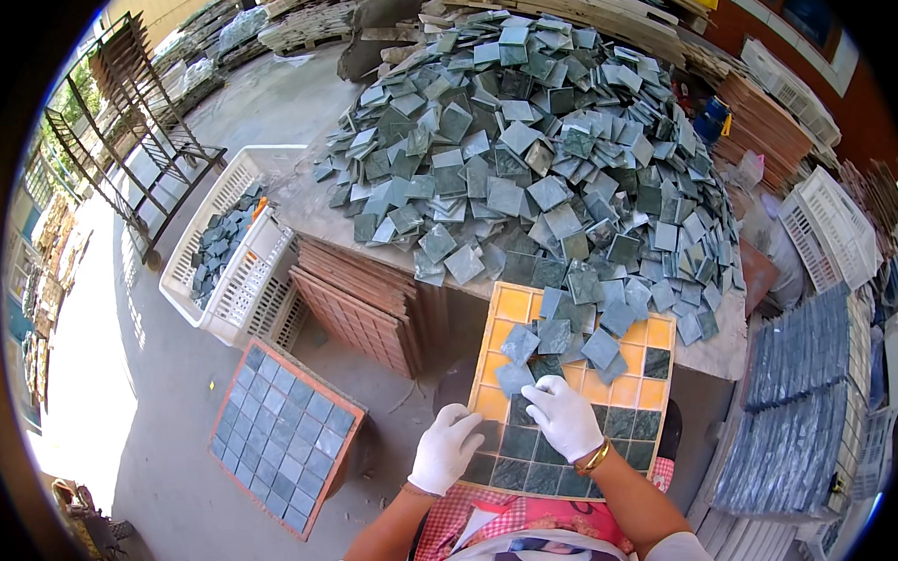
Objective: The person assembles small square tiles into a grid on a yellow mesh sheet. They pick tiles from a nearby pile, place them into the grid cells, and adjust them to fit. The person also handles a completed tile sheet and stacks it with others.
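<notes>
The yellow gridded tray (490,403) is set over the lap (566,515), its far edge turned toward the counter (721,355), slanted nearer at right; its longer axis cannot be told. Left hand (444,449) and right hand (565,419) are held apart over green tiles (519,442), grip unclear.

The left hand (444,451) and right hand (564,418) are gloved in plain white, with a gold bracelet (594,459) just behind the right. Beneath them, the tray (490,403) is yellow-orange, ruled into squares by paler lines. The set tiles (519,442) between and beside the hands are deep green, faintly veined; the loose tiles (554,336) just beyond are mottled grey-green, like the heap (495,195) farther past them. Left of the left hand, a red-brown board (335,474) carries a grey-green grid. Below both hands, the apron (442,518) shows pink-and-white checks.
</notes>
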{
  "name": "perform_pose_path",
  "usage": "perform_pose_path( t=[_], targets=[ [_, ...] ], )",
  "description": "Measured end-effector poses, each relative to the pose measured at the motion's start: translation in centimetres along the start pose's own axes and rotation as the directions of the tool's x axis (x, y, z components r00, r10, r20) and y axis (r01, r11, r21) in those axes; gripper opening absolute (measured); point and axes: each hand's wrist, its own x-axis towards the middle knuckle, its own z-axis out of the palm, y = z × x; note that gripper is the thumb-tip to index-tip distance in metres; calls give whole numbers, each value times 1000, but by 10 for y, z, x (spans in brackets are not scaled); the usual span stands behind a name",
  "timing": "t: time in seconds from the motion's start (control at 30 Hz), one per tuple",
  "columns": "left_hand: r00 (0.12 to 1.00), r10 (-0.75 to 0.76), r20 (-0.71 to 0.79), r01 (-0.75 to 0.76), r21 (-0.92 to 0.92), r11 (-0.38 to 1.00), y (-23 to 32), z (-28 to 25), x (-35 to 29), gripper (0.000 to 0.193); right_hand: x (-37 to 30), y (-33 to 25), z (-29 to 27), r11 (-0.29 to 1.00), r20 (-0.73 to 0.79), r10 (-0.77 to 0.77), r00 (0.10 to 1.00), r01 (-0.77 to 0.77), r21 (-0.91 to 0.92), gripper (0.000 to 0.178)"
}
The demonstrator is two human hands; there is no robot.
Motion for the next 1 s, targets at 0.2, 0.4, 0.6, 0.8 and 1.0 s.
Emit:
perform_pose_path(
  t=[0.2, 0.4, 0.6, 0.8, 1.0],
  targets=[
    [998, -8, 60, 1, 106, 994, 12, 6, -5, 43, -11, -13, -8, 987, 78, -16, 997, 28, -158, 44],
    [989, -12, 145, -28, 268, 963, 28, 1, -16, 52, -9, -19, -8, 965, 113, 2, 994, 28, -261, 52],
    [884, 372, 283, -454, 332, 826, 12, 1, 4, 47, -3, -5, -11, 965, 115, -104, 988, 128, -229, 48],
    [915, 322, 243, -385, 288, 877, -6, 3, 0, 45, 1, -6, -17, 958, 255, -81, 964, 146, -248, 49],
    [958, 247, 145, -273, 200, 941, -13, 7, -7, 49, 2, -7, -17, 962, 150, -128, 980, 159, -220, 49]
  ],
)
